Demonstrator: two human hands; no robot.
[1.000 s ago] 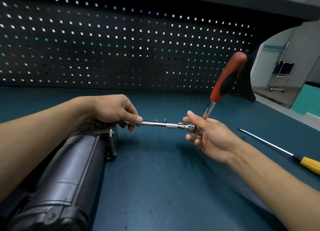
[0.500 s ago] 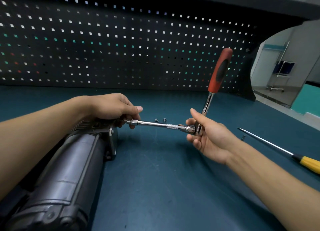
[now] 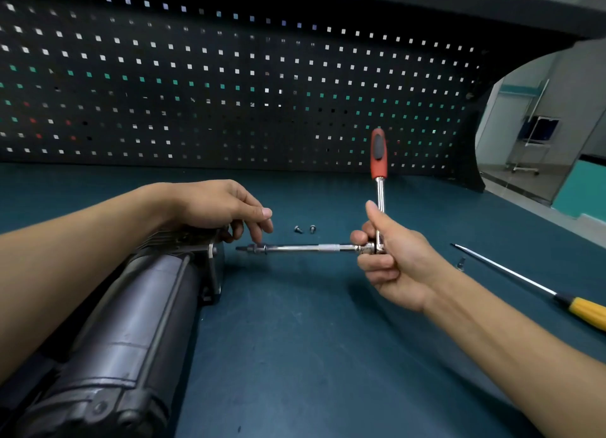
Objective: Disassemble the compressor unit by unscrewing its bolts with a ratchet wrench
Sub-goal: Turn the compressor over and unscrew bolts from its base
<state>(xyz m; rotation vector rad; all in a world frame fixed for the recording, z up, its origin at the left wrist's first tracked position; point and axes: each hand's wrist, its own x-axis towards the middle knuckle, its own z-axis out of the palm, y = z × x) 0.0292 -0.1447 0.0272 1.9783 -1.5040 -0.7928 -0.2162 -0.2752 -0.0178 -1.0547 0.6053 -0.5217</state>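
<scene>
The dark grey compressor unit (image 3: 131, 322) lies lengthwise at the lower left of the teal bench. My left hand (image 3: 216, 208) rests on its far end, with the fingers loosely curved just above the socket end of the extension bar (image 3: 305, 248) and gripping nothing. My right hand (image 3: 393, 260) grips the head of the ratchet wrench. Its red handle (image 3: 378, 155) stands upright. The chrome bar points left, level with the bench. A small gap separates its dark tip from the compressor's end flange.
Two loose bolts (image 3: 305, 229) lie on the bench behind the bar, and another small one (image 3: 460, 263) lies beside a long yellow-handled screwdriver (image 3: 583, 311) at the right. A black pegboard (image 3: 229, 93) closes off the back of the bench.
The bar has drawn back to the right, off the compressor's end. The red handle swung from a rightward lean to upright. My left hand let go of the bar.
</scene>
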